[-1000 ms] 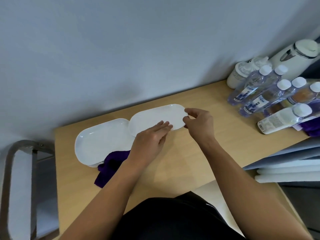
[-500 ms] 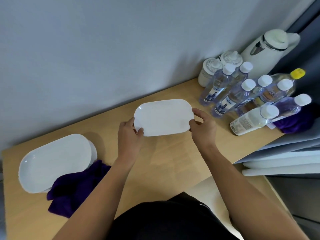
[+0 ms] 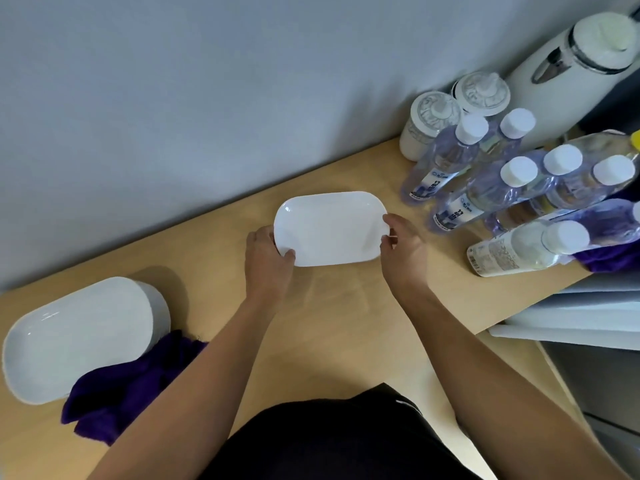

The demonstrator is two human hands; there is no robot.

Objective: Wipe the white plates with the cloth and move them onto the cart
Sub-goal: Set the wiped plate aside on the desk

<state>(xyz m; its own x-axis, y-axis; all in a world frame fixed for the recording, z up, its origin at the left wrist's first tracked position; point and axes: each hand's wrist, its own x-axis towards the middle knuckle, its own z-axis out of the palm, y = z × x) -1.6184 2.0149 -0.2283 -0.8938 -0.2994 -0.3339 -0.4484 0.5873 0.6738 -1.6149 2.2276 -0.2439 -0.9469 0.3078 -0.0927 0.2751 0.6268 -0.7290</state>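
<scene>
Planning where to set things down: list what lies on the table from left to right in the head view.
Stack of white plates → purple cloth → left hand → held white plate → right hand → water bottles → white kettle.

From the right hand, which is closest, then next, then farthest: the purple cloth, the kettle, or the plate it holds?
1. Plate, held by the right hand.
2. Kettle, far right corner by the wall.
3. Cloth, far left by the plate stack.

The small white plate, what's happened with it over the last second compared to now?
The small white plate left its spot against the plate stack and moved right, toward the bottles. The left hand, which rested on its edge, now grips its left end; the right hand holds the right end throughout. The stack and the purple cloth stayed put.
</scene>
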